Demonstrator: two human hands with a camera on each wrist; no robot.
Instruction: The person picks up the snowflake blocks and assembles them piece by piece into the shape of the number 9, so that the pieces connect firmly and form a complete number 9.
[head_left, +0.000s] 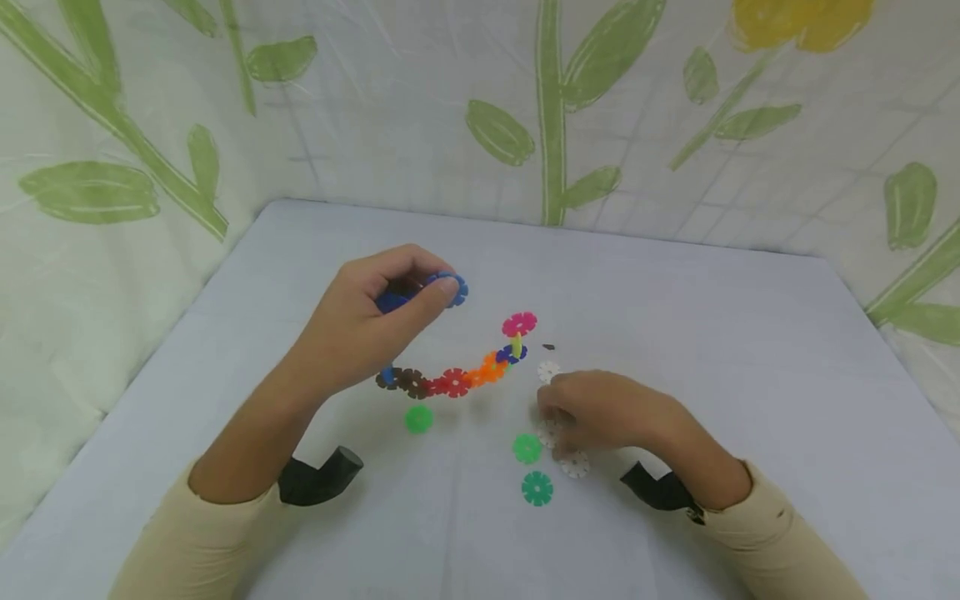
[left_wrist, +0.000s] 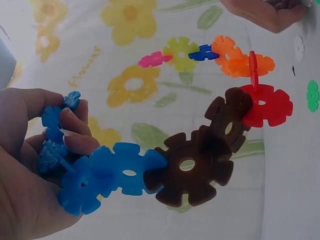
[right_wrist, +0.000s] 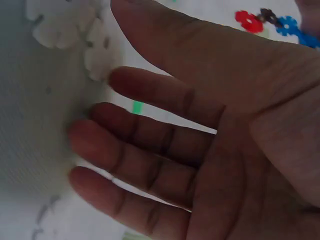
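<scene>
My left hand [head_left: 360,325] pinches the blue end of a chain of slotted plastic snowflake discs, raised over the table. A blue disc [head_left: 461,292] shows at the thumb tip. From there the chain runs through brown discs [left_wrist: 165,185], red discs [head_left: 455,392], orange, dark blue and yellow to a pink disc [head_left: 519,317]. My right hand [head_left: 611,408] is low over several loose white discs [head_left: 576,468], partly covering them. Its fingers [right_wrist: 150,177] are spread and loosely bent, with nothing held between them. Whether they touch a disc cannot be told.
Two green discs, a light one [head_left: 527,442] and a darker one [head_left: 537,500], lie left of the right hand. Another green disc [head_left: 419,426] lies below the chain. A small dark scrap [head_left: 549,347] is beside the pink end. Flower-painted cloth [head_left: 420,125] hangs behind the table.
</scene>
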